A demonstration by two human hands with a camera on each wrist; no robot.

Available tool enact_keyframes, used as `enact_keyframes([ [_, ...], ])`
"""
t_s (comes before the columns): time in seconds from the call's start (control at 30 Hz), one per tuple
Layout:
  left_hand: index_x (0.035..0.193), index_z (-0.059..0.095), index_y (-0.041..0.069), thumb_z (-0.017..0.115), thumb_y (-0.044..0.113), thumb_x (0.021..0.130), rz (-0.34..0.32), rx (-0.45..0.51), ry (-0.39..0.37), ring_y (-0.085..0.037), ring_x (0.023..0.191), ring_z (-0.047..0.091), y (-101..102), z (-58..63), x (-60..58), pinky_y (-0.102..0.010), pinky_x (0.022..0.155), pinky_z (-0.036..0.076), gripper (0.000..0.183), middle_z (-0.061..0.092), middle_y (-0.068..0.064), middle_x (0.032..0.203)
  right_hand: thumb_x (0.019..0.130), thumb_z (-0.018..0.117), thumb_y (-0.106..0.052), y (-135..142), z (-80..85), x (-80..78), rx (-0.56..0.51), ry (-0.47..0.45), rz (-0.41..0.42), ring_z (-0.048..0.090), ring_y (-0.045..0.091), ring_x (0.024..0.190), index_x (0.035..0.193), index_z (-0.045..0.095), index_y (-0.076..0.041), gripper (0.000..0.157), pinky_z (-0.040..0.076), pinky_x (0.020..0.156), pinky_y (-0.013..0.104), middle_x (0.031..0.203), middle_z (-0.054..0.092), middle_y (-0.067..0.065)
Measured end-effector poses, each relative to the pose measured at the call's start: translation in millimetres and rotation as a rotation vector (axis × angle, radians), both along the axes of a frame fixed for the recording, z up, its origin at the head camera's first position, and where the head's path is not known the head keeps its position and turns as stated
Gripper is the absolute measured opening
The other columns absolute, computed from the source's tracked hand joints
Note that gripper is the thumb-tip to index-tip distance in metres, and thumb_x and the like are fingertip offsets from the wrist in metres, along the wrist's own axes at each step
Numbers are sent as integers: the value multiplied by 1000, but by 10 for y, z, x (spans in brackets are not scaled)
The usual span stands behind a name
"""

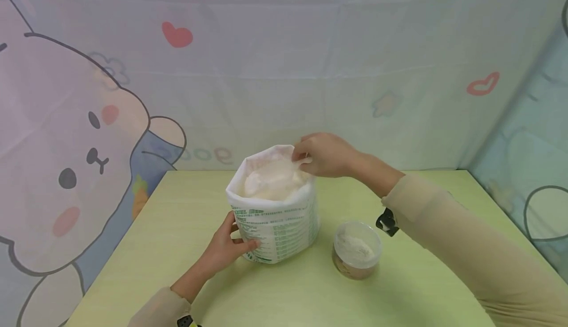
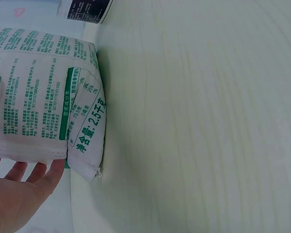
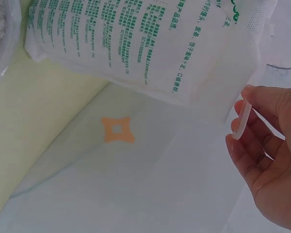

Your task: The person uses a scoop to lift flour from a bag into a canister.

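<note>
A white cloth-like flour bag point(image 1: 277, 228) with green print stands on the table, its mouth rolled wide. White flour point(image 1: 270, 181) shows inside. My left hand point(image 1: 226, 245) grips the bag's lower left side, thumb on the front and fingers around the side; the left wrist view shows those fingers under the bag's edge. Over the right rim, my right hand point(image 1: 326, 154) pinches a translucent plastic handle point(image 3: 242, 119) between thumb and fingers. The handle's other end is hidden, so its kind cannot be told. A round clear tub point(image 1: 357, 250) holding some flour stands right of the bag.
The pale yellow-green table point(image 1: 310, 297) ends at a cloth backdrop point(image 1: 355, 36) printed with hearts and a cartoon animal. The tub sits close beside the bag, below my right forearm. A dark label point(image 2: 89, 9) shows on the tub in the left wrist view.
</note>
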State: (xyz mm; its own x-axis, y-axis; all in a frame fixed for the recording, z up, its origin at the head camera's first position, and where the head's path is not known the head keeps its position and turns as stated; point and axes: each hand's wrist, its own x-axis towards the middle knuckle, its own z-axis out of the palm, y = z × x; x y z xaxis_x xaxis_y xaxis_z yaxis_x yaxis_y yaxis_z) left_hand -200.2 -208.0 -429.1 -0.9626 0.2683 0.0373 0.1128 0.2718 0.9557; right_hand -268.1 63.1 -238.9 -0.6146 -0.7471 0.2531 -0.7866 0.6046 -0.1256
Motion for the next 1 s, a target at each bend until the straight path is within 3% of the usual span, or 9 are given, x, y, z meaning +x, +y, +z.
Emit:
enact_keyframes([
  [0.23, 132, 32, 31, 76, 18, 76, 0, -2, 6, -27, 112, 51, -3, 15, 10, -36, 84, 53, 72, 45, -1, 125, 84, 61, -11, 55, -14, -21, -30, -67, -49, 62, 17, 89, 97, 69, -11, 15, 51, 78, 33, 95, 66, 1],
  [1.0, 134, 31, 27, 74, 14, 78, -7, -3, 16, -29, 109, 54, -17, 32, 19, -37, 83, 53, 71, 45, -6, 126, 84, 64, -12, 233, -85, -63, -145, -103, -39, 61, 15, 85, 93, 70, -14, 11, 50, 76, 32, 91, 66, -2],
])
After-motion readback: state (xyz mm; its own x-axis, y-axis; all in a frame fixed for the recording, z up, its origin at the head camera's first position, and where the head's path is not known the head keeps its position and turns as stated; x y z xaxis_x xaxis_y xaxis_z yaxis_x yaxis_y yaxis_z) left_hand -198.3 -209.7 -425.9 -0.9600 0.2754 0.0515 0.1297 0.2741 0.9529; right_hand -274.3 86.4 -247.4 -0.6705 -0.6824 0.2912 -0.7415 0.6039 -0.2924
